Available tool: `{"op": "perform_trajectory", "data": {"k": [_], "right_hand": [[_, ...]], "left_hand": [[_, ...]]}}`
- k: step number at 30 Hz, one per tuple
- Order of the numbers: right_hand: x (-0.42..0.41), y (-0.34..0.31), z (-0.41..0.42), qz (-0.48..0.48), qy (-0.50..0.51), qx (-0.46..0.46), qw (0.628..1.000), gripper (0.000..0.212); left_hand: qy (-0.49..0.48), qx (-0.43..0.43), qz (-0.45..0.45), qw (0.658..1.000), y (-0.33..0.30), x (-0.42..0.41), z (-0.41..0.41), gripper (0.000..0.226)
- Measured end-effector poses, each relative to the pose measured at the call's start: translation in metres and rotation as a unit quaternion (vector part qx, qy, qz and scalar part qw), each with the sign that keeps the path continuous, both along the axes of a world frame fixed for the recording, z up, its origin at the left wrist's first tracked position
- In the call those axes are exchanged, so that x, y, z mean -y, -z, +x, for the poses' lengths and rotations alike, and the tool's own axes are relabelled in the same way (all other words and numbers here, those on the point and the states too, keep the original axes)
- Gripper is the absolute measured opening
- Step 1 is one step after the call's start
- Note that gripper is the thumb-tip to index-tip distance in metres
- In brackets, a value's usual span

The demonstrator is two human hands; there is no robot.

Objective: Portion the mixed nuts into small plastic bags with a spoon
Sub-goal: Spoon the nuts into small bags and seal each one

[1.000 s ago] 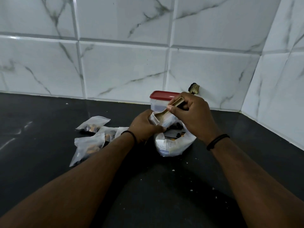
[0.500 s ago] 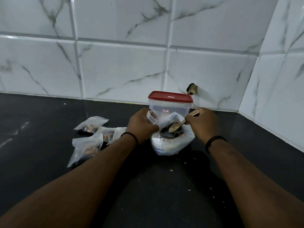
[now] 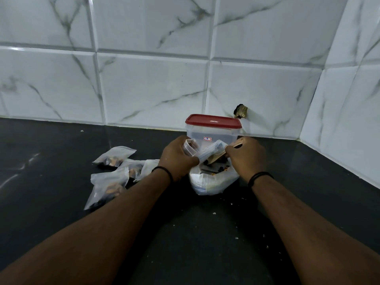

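Left hand: the left hand (image 3: 178, 156) has its grip curled round a small plastic bag (image 3: 190, 148), holding its mouth up beside the big bag.
Right hand: the right hand (image 3: 245, 156) pinches the handle of the spoon (image 3: 216, 159), whose bowl dips toward the nuts.
Mixed nuts: dark and orange pieces (image 3: 218, 170) lie inside the open white supply bag (image 3: 211, 183), which sits on the black table (image 3: 185, 233) between the two hands.
Filled bags: several portioned bags (image 3: 114, 156) lie in a loose heap to the left, near the left wrist.
Container: a clear tub with a red lid (image 3: 212, 121) stands just behind the hands, against the tiled wall.
Handling: the small bag looks thin, limp and slippery, likely to collapse shut; best held at the rim, pinched open. The nuts are light and loose, so they may roll off a tilted spoon.
Spill sign: pale crumbs (image 3: 213, 213) dot the table nearby.
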State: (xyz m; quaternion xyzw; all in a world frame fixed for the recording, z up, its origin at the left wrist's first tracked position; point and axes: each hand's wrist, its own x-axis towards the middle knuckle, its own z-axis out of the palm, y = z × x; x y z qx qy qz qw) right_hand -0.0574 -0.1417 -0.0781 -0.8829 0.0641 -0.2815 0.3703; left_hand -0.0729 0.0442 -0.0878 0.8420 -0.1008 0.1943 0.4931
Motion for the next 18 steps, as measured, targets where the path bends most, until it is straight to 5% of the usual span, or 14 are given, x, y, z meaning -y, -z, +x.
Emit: {"op": "perform_trajectory", "data": {"k": [10, 18], "right_hand": [[-0.001, -0.015, -0.020, 0.287, -0.165, -0.117, 0.936, 0.016], [0.016, -0.023, -0.021, 0.273, -0.154, -0.169, 0.934, 0.006]], "left_hand": [[0.008, -0.018, 0.001, 1.000, -0.001, -0.001, 0.000, 0.036], [0.006, -0.020, -0.026, 0.999, -0.002, -0.002, 0.001, 0.034]]}}
